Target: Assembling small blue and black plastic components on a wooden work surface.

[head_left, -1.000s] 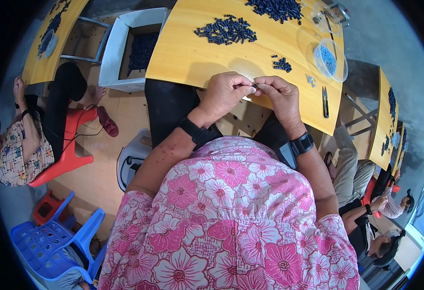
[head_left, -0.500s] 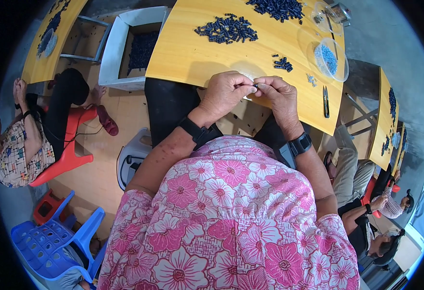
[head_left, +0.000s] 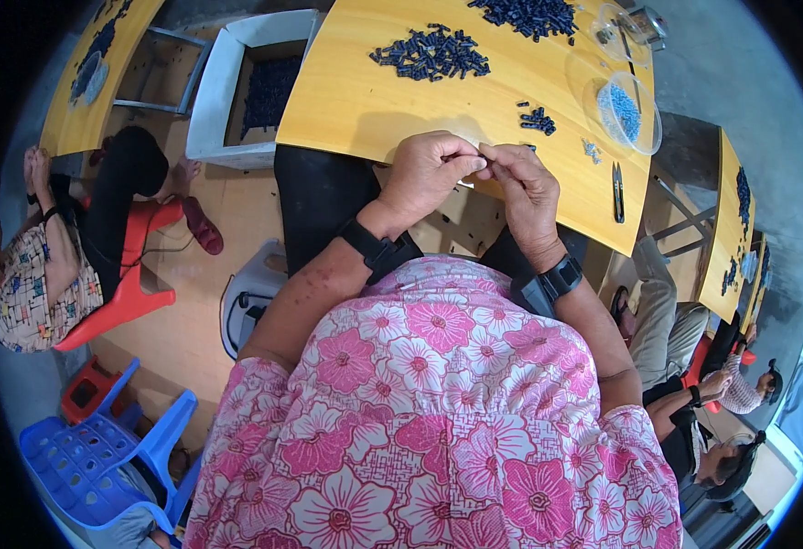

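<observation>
My left hand (head_left: 427,178) and my right hand (head_left: 529,190) meet at the near edge of the yellow table (head_left: 346,96), thumbs and fingertips pinched together. Whatever lies between the fingertips is too small and covered to make out. Just past my right hand's knuckles a dark bit (head_left: 531,147) shows on the tabletop. Farther off is a small group of black cylindrical pieces (head_left: 538,120). To its right are a few pale blue bits (head_left: 592,151) and a pair of black thread snips (head_left: 618,194).
A larger heap of black pieces (head_left: 431,55) lies farther back, with another heap (head_left: 525,16) beyond. A clear tub of blue bits (head_left: 623,114) stands at the right edge. Left of the table is a white box (head_left: 209,128) holding dark pieces. Other people sit at both sides.
The dark piece seen between my fingertips no longer shows there. A dark bit now shows beyond my right knuckles. My right hand has shifted slightly left and up.
</observation>
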`<state>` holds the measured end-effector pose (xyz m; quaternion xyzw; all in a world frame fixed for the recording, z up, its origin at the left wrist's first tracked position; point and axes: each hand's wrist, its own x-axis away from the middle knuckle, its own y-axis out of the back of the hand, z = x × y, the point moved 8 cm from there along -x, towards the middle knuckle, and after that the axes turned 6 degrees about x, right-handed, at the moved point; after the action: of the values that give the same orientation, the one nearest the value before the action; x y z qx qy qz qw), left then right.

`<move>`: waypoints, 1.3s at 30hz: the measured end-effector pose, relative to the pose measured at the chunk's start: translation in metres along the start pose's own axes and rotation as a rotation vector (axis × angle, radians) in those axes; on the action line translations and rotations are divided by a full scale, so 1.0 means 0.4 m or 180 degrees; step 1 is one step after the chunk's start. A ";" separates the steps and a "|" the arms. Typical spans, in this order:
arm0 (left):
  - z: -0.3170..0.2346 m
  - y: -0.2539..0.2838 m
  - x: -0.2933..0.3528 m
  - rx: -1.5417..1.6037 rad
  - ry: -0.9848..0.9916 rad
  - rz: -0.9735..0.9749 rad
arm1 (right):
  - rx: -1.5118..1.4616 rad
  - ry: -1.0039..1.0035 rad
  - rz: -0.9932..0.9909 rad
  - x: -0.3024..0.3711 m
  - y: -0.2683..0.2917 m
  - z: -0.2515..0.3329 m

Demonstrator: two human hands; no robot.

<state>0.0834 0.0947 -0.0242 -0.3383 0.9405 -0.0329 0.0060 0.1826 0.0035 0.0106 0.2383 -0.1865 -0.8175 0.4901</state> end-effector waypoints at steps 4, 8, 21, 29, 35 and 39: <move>0.005 0.005 -0.002 0.0446 0.0086 -0.0051 | -0.0568 -0.0519 -0.0150 0.008 0.001 -0.042; -0.009 0.014 -0.003 -0.0012 -0.0014 -0.0050 | -0.0368 -0.0347 -0.0039 -0.002 0.006 -0.027; -0.019 0.018 0.009 -0.0533 -0.0246 -0.0330 | 0.1060 0.0737 0.0062 -0.017 0.009 0.061; -0.051 0.031 0.020 -0.0945 -0.0700 -0.0411 | 0.1147 0.0612 0.0026 -0.132 0.014 0.062; -0.038 0.043 0.011 -0.0775 -0.0488 -0.0368 | 0.1526 0.0648 0.0122 -0.257 -0.057 0.068; -0.053 0.045 0.014 -0.0786 -0.0642 -0.0378 | 0.1759 0.0693 0.0282 -0.295 -0.105 0.044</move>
<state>0.0668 0.1061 -0.0040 -0.3930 0.9104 0.1167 0.0567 0.1904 0.1289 0.0269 0.4405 -0.3586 -0.6832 0.4590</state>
